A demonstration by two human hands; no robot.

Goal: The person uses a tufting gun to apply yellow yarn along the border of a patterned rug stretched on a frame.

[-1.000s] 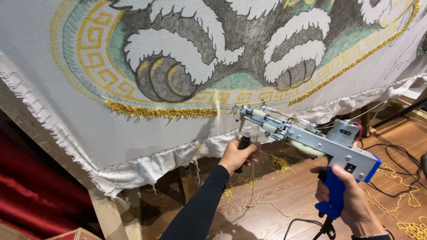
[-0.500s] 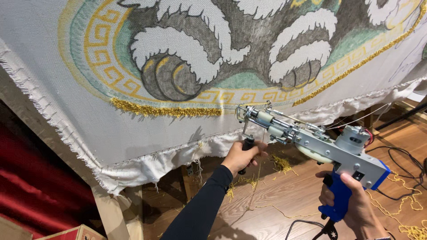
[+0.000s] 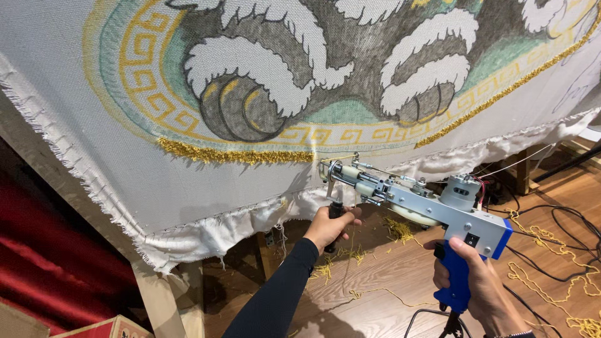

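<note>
I hold a tufting gun (image 3: 418,201) with a grey metal body and blue grip against a stretched white cloth (image 3: 206,181). My left hand (image 3: 330,225) grips the gun's black front handle. My right hand (image 3: 476,285) wraps the blue rear grip, with a finger by the trigger. The gun's needle tip (image 3: 327,168) touches the cloth at the right end of a tufted yellow line (image 3: 235,154). The cloth carries a drawn design with grey and white animal paws, a green ring and a yellow key-pattern border. A thin yarn strand (image 3: 513,164) runs from the gun to the right.
The cloth hangs on a wooden frame with a leg (image 3: 163,300) at lower left. Yellow yarn scraps (image 3: 576,285) and black cables (image 3: 563,231) lie on the wooden floor. A red curtain (image 3: 56,263) fills the left side. A cardboard box (image 3: 106,328) sits at the bottom left.
The gun has shifted slightly right and down in view while its tip stays on the cloth at the end of the yellow line. Both hands keep their grips.
</note>
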